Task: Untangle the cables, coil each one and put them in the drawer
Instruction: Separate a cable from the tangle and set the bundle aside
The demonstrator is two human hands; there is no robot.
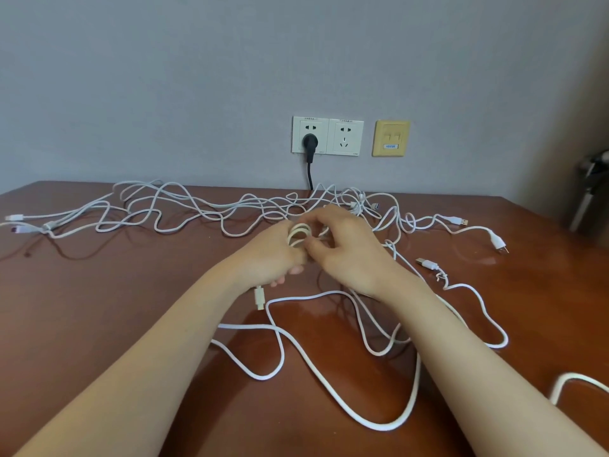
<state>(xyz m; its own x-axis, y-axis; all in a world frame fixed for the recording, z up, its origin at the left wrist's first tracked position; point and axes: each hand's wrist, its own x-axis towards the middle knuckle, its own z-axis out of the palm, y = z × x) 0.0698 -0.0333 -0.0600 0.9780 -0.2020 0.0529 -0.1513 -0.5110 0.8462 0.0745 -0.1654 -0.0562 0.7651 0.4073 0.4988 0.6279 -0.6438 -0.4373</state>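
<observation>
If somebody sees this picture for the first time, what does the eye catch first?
First the two hands at the middle of the brown table: the left hand and the right hand hold a small coil of white cable between them. Around them, loose white cables sprawl in a tangle over the table. Behind, a black plug sits in a wall socket.

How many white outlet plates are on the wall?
2, side by side above the table: left plate, with a black plug in it; right plate, unused.

white cables point(197, 206), reddish-brown table point(115, 308), black plug point(310, 141), white sockets point(328, 135), yellow wall plate point(391, 138), grey wall point(197, 77)
</observation>
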